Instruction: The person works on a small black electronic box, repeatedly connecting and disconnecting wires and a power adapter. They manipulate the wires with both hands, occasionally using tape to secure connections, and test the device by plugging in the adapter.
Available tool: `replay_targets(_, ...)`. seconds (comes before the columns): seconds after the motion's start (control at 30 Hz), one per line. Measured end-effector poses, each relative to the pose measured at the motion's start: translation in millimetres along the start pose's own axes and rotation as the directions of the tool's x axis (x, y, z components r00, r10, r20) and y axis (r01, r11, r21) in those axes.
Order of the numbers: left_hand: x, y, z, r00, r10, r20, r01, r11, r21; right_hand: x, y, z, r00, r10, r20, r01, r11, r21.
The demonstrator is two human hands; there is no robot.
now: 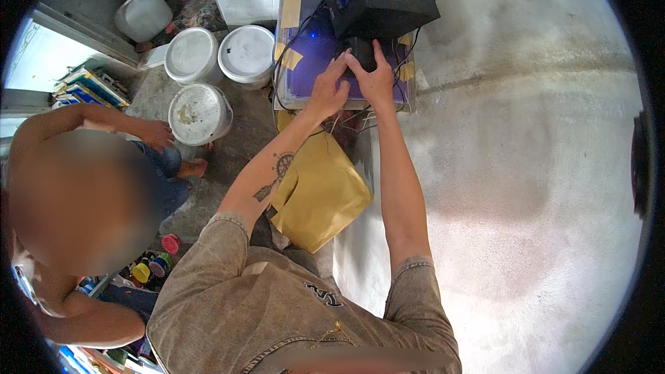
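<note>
Both my arms reach forward to a purple-topped stand (305, 86). My right hand (376, 84) has its thumb and a finger around a small black box-shaped thing (361, 52), whose exact kind I cannot make out. My left hand (328, 88) is at the same thing's left side, fingertips pressed to it and touching my right thumb, other fingers curled. Just beyond it stands a black speaker box (388, 3) with a blue light glowing on its left face. Black cables (280, 73) run along the stand's left edge and down beside my right hand.
Three lidded white buckets (190, 55) stand on the floor to the left. Another person (83, 201) sits at the left, one hand near the closest bucket. A gold-coloured sheet (322, 197) lies below my arms. A pale wall (519, 131) rises along the right.
</note>
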State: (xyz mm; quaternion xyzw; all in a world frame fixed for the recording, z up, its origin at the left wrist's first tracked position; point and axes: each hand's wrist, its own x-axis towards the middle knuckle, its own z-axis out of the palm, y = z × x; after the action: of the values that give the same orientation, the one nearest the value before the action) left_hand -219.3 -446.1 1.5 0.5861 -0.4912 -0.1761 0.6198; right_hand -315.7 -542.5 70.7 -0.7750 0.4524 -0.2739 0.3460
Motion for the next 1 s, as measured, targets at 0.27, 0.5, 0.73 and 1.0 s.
replay_targets(0.27,2.5,10.7,-1.6,0.999,-0.015,0.029,0.015,1.000,-0.012,-2.3,-12.1,-12.5,0.999,-0.035,-0.002,0.035,0.999,0.021)
replay_targets(0.5,4.6,14.5,-15.0,0.998,-0.039,0.056,0.041,0.999,-0.028,-0.5,-2.1,-4.6,0.998,-0.067,-0.010,0.066,0.998,-0.023)
replay_targets(0.73,127.5,-24.2,-76.9,0.938,0.014,-0.346,0.071,0.970,0.231,-0.7,5.5,-3.8,0.998,-0.065,0.000,0.065,0.998,-0.023)
replay_targets(1.0,281.7,-118.4,-77.2,0.930,0.186,-0.316,-0.061,0.928,0.367,-9.8,-1.3,-2.2,0.981,0.168,0.102,-0.188,0.952,0.242)
